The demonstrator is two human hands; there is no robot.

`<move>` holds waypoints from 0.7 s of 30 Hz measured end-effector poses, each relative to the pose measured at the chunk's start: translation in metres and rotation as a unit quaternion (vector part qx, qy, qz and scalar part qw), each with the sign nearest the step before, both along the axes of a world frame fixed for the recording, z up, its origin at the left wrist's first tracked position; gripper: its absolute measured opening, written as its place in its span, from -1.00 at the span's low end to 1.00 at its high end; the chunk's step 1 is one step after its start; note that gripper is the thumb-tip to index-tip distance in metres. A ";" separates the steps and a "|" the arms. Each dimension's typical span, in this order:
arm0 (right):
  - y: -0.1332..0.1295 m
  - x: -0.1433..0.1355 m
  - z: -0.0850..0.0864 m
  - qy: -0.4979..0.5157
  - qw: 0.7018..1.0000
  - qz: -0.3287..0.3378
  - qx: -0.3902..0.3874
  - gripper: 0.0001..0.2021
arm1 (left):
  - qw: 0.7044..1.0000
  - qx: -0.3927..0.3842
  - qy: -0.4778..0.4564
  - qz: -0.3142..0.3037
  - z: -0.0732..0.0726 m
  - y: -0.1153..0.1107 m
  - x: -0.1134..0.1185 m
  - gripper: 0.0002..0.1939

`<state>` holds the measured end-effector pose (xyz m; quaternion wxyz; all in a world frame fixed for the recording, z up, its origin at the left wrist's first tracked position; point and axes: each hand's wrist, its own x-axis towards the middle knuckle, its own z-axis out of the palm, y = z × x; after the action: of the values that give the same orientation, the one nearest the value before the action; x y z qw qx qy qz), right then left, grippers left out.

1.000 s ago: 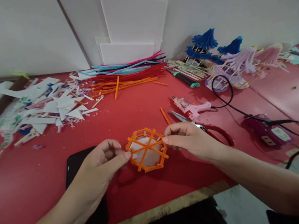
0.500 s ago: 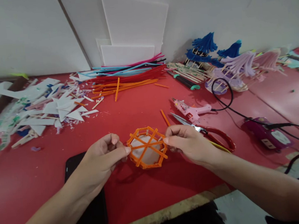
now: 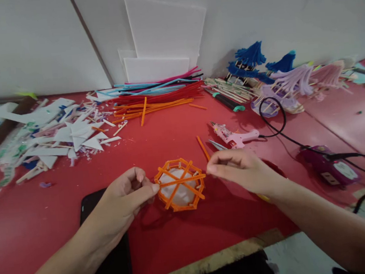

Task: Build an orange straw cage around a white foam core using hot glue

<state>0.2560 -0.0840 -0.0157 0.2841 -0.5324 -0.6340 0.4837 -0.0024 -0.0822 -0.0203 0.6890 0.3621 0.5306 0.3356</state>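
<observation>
An orange ring-shaped frame [image 3: 181,183] of fuzzy stems, with crossed orange strips over its top and a whitish middle, is at the centre near the table's front. My left hand [image 3: 133,193] pinches its left rim between thumb and finger. To the right of the frame is my right hand [image 3: 233,168], its thumb and index finger pressed together, a small gap from the strip's end; whether anything is between the fingertips is too small to tell. A loose orange stem [image 3: 203,148] lies just behind my right fingertips.
A pink glue gun [image 3: 236,138] and partly hidden scissors [image 3: 217,145] lie behind my right hand. A black phone [image 3: 109,264] is under my left forearm. Coloured stems [image 3: 160,107], white scraps [image 3: 72,132], a purple device [image 3: 330,168] and small blue roofed models [image 3: 249,57] are around.
My right hand has moved right, away from the frame's right side, and now covers more of the scissors. My left hand still holds the frame, and the view has shifted slightly.
</observation>
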 end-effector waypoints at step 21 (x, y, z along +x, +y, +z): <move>0.051 0.115 -0.040 -0.424 0.858 0.008 0.290 -0.50 | 0.997 -0.050 -0.046 -0.032 -0.009 0.000 -0.007 -0.50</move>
<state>0.3708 -0.0333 -0.0554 0.1253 -0.5741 -0.8091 0.0071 -0.0094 -0.0819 -0.0289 0.7403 0.3282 0.5024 0.3032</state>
